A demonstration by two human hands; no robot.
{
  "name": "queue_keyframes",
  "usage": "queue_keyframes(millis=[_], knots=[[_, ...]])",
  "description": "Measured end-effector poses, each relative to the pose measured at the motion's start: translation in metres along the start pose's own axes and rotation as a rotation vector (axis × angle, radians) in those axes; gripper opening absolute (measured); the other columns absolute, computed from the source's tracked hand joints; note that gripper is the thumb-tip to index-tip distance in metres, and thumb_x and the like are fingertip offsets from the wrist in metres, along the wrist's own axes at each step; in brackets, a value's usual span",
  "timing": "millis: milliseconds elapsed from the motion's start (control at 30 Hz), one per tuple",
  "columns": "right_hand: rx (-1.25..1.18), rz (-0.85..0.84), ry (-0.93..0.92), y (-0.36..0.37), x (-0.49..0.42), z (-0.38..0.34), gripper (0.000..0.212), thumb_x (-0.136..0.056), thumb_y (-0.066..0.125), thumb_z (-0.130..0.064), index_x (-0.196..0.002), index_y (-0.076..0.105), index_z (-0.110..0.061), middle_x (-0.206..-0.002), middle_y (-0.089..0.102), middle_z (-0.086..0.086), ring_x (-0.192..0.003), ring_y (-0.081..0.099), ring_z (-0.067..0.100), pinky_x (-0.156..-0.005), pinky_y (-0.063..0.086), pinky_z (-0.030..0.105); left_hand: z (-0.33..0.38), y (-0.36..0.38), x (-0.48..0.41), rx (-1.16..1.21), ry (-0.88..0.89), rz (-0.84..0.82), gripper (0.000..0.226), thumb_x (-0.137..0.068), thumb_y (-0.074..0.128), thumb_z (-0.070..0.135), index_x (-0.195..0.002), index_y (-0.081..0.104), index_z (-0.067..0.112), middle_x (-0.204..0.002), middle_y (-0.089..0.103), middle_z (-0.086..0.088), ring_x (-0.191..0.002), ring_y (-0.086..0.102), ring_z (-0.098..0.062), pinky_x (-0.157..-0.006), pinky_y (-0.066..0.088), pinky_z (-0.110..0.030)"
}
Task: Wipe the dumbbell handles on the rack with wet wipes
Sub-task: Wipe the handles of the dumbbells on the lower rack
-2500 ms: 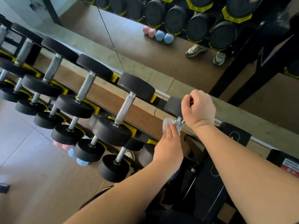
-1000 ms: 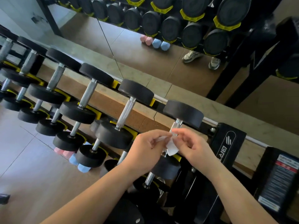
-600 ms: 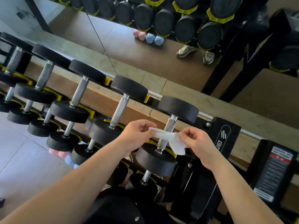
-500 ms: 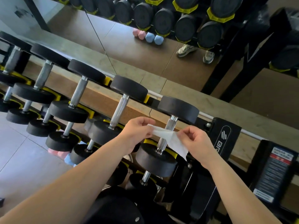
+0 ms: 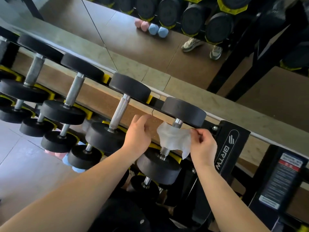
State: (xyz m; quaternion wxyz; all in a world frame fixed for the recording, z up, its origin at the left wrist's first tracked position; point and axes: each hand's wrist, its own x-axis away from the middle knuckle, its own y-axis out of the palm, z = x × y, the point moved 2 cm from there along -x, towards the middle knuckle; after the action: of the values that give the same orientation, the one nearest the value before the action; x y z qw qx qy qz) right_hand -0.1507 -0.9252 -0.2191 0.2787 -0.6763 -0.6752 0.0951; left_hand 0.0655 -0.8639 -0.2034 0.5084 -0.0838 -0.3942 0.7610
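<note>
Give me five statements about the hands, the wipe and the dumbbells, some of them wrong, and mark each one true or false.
1. The right hand pinches the wipe. True.
2. The left hand grips the wipe too. False: it is apart from the wipe and holds nothing.
3. The wipe hangs in front of the handle of the rightmost top-row dumbbell. True.
4. The wipe is balled up tight. False: it is spread open.
5. Every dumbbell in view is black. False: small pink dumbbells and blue dumbbells lie near the top.
</note>
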Motion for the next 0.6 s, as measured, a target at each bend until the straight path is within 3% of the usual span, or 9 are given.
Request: queue_keyframes(millis=[67, 167, 200, 300, 400, 500, 600], knots=[[-0.03, 0.03, 0.067, 0.002, 0.0, 0.002, 0.017, -0.1, 0.066, -0.033, -0.099, 0.067, -0.016, -0.087, 0.068, -0.005, -0.081, 0.066, 0.01, -0.072, 0.053, 0.026, -0.004, 0.004, 0.016, 0.017, 0.006, -0.034, 0.046, -0.103, 0.056, 0.008, -0.147, 0.052, 0.022, -0.129, 0.053, 0.006, -0.109, 0.057, -0.009, -0.09, 0.046, -0.019], [-0.069, -0.024, 0.131, 0.002, 0.008, 0.001, 0.025, -0.102, 0.062, -0.035, -0.119, 0.064, -0.016, -0.108, 0.066, -0.005, -0.093, 0.064, 0.004, -0.074, 0.05, 0.013, -0.017, 0.012, 0.044, -0.038, 0.003, -0.15, 0.037, -0.108, 0.05, 0.027, -0.145, 0.054, 0.024, -0.136, 0.055, 0.009, -0.121, 0.055, -0.009, -0.102, 0.043, -0.023], [-0.025, -0.021, 0.069, 0.001, 0.014, 0.0, 0.028, -0.102, 0.062, -0.031, -0.125, 0.061, -0.015, -0.118, 0.063, -0.002, -0.099, 0.063, 0.005, -0.075, 0.05, 0.012, -0.021, 0.014, 0.055, -0.044, 0.007, -0.18, 0.037, -0.109, 0.044, 0.033, -0.144, 0.055, 0.025, -0.137, 0.055, 0.011, -0.127, 0.052, -0.008, -0.105, 0.038, -0.02], [0.258, -0.03, -0.497, 0.006, 0.038, 0.0, 0.026, -0.099, 0.066, -0.014, -0.124, 0.065, -0.009, -0.133, 0.055, 0.009, -0.123, 0.055, 0.022, -0.1, 0.05, 0.031, -0.028, 0.02, 0.082, 0.001, -0.019, -0.226, 0.053, -0.106, 0.026, 0.05, -0.143, 0.056, 0.027, -0.137, 0.049, 0.021, -0.14, 0.038, 0.0, -0.11, 0.02, -0.008], [0.519, -0.401, -1.101, 0.016, 0.041, -0.002, 0.025, -0.102, 0.061, -0.018, -0.125, 0.069, -0.011, -0.138, 0.061, 0.009, -0.14, 0.049, 0.027, -0.119, 0.036, 0.048, -0.033, 0.025, 0.089, 0.069, -0.033, -0.224, 0.063, -0.101, 0.021, 0.058, -0.144, 0.056, 0.027, -0.146, 0.047, 0.016, -0.146, 0.03, 0.0, -0.123, 0.02, -0.021], [0.847, -0.691, -1.247, 0.023, 0.007, -0.012, 0.043, -0.109, 0.039, -0.039, -0.135, 0.062, -0.015, -0.14, 0.061, 0.006, -0.143, 0.045, 0.026, -0.125, 0.024, 0.051, -0.037, 0.023, 0.089, 0.051, -0.01, -0.269, 0.064, -0.101, 0.019, 0.061, -0.145, 0.054, 0.03, -0.149, 0.047, 0.012, -0.147, 0.031, -0.002, -0.124, 0.02, -0.024], [1.193, -0.85, -1.288, 0.033, -0.022, -0.03, 0.06, -0.106, 0.022, -0.056, -0.136, 0.058, -0.02, -0.132, 0.06, 0.002, -0.138, 0.045, 0.028, -0.128, 0.013, 0.05, -0.04, 0.021, 0.088, 0.034, -0.003, -0.334, 0.063, -0.102, 0.018, 0.062, -0.148, 0.049, 0.033, -0.153, 0.042, 0.012, -0.15, 0.025, -0.003, -0.125, 0.019, -0.027]])
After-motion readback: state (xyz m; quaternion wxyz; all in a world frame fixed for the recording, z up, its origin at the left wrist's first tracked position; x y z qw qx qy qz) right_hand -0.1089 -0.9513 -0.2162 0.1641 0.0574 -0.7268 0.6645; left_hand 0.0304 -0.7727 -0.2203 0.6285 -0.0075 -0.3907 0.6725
